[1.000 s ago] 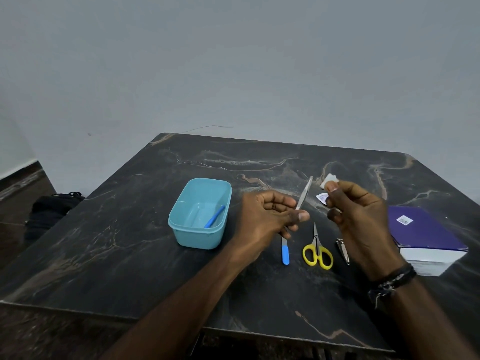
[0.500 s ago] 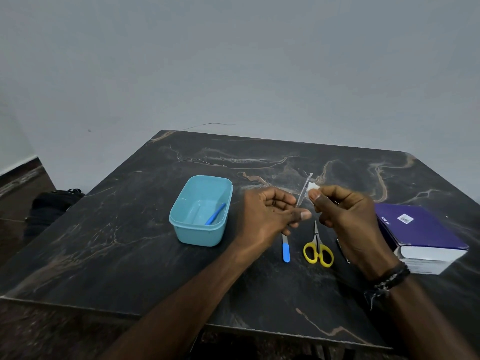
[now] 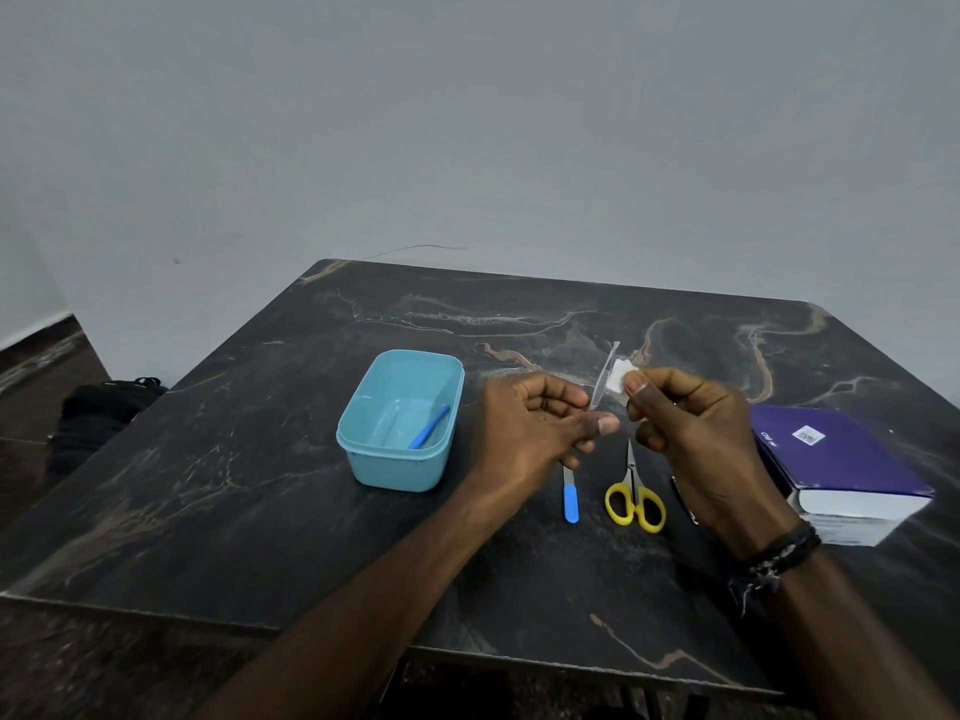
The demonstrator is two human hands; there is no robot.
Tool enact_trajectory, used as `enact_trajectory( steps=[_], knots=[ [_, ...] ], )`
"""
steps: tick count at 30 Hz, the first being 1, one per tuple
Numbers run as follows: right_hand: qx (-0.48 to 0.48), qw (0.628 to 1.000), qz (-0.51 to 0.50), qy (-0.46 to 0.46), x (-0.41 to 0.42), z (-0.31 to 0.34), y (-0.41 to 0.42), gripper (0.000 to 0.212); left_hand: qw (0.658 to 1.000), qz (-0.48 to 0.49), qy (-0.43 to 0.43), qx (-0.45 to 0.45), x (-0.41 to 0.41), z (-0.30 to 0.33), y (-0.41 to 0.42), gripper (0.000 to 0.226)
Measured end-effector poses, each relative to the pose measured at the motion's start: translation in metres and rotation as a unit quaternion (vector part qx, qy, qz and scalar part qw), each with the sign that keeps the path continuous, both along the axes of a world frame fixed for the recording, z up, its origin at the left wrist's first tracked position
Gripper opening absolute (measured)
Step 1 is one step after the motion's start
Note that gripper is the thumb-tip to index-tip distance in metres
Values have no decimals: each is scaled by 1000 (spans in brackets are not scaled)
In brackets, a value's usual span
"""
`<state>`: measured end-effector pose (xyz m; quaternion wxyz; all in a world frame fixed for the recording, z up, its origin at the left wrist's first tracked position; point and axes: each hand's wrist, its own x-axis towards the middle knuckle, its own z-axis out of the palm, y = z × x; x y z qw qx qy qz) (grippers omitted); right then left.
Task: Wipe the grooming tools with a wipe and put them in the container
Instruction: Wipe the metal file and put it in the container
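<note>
Table (image 3: pixel 218 511): bare stretch left of and before the tub (image 3: pixel 400 423); far edge open too. Obstacles: file (image 3: pixel 570 493), scissors (image 3: pixel 634 498) and a half-hidden metal tool (image 3: pixel 683 504) in a row under the hands; book (image 3: pixel 841 465) at right.

The purple book (image 3: pixel 836 454) bears a small white label and pale cover lettering, both too small to read
</note>
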<state>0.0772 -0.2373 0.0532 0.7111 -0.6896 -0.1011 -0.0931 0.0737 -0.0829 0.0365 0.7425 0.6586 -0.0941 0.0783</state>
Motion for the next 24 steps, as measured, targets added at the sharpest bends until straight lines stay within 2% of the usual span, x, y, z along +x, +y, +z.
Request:
enact_trajectory(
  steps=[5,9,13,16,21,24],
  knots=[
    [21,1000,10,-1,0,0,1,19,1000,2,-3,5,0,-1,0,25],
    [31,999,29,-3,3,-2,-3,48,1000,4,-3,4,1,-2,0,25],
    [30,999,20,-6,6,-3,-4,54,1000,2,-2,-2,0,-1,-1,26],
    [21,1000,12,-15,5,-4,-3,48,1000,3,-4,-2,-1,-1,-1,26],
    [13,1000,-4,5,3,-3,-2,10,1000,5,-4,2,-1,0,-1,27],
    [5,1000,-10,8,3,-2,-2,8,1000,5,-5,2,-1,0,0,26]
  ],
)
